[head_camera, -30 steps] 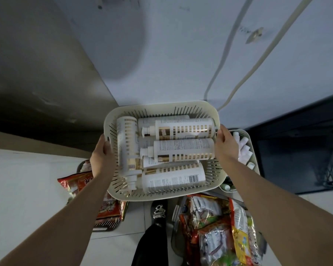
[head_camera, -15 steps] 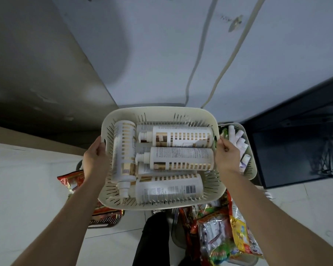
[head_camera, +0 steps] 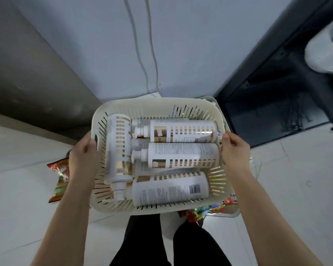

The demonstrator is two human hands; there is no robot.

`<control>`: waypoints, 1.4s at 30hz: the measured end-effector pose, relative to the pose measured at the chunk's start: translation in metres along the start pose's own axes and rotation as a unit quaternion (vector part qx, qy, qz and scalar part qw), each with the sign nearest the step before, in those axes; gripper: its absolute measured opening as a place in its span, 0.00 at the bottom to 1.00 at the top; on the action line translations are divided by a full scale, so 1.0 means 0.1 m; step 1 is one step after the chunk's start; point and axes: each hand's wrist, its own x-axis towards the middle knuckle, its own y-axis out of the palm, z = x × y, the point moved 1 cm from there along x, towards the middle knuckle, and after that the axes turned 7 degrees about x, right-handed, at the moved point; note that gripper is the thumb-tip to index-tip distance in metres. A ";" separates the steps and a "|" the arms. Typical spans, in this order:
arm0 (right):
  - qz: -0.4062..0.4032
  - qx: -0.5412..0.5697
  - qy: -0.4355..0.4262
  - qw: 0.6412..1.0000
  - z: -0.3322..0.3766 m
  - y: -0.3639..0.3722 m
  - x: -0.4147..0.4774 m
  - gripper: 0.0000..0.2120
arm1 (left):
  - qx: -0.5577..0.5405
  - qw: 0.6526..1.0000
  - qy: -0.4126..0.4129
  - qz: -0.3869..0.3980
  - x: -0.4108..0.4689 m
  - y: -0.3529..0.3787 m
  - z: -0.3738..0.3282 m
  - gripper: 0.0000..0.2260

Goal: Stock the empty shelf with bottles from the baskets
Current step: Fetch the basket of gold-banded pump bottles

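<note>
Both hands carry one cream slotted basket [head_camera: 158, 110] at waist height above pale floor tiles: left hand [head_camera: 83, 156] clamped on basket's left rim by the handle slot, right hand [head_camera: 235, 150] clamped on its right rim. Inside lie white bottles w/ gold-check labels, all on their sides; one bottle [head_camera: 119, 148] runs lengthwise along left wall, cap toward the person, three others lie crosswise w/ caps pointing left, more partly hidden beneath. Dark shelf unit [head_camera: 273, 104] stands on the floor to the right, apart from basket; snack packets [head_camera: 59, 179] lie on floor below-left.
</note>
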 end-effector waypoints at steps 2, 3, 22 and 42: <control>-0.003 0.019 -0.006 1.000 -0.07 -0.38 -0.10 0.15 | -0.020 1.000 0.008 0.008 -0.35 0.05 -0.04 0.21; -0.001 0.030 -0.009 0.999 -0.09 -0.58 -0.16 0.14 | -0.025 1.000 0.012 0.012 -0.52 0.08 -0.03 0.18; -0.196 0.166 0.036 0.966 -0.87 -3.17 -1.41 0.12 | 0.013 0.960 0.210 0.182 -2.41 0.90 -0.29 0.16; -0.279 0.244 0.075 0.926 -1.52 -5.32 -1.00 0.14 | 0.038 0.940 0.210 0.267 -3.93 2.78 -1.06 0.16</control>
